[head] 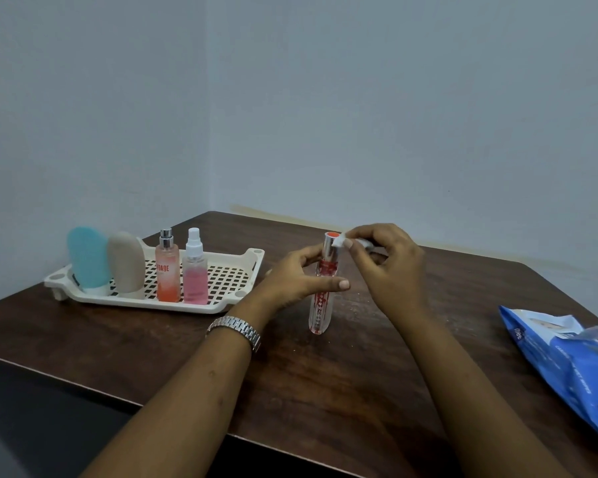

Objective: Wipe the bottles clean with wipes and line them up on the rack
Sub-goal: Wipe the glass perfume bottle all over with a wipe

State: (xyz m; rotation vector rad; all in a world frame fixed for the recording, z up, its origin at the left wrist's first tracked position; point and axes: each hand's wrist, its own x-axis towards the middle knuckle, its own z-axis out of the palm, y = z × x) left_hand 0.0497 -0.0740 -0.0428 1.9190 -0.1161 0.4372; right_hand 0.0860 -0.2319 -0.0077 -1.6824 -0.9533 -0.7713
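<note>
A clear bottle with red print and a silver cap (321, 305) stands upright on the brown table (325, 374). My left hand (301, 276) grips its middle. My right hand (384, 267) pinches a small white wipe (342, 241) against the bottle's cap. A cream rack (235, 270) at the left holds a row of bottles: a teal one (87, 258), a beige one (126, 262), an orange spray bottle (167, 269) and a pink spray bottle (194, 270).
A blue pack of wipes (567, 367) lies open at the table's right edge. The table sits in a corner of pale walls. The right half of the rack's grid carries no bottles. A dark floor lies below the table's front-left edge.
</note>
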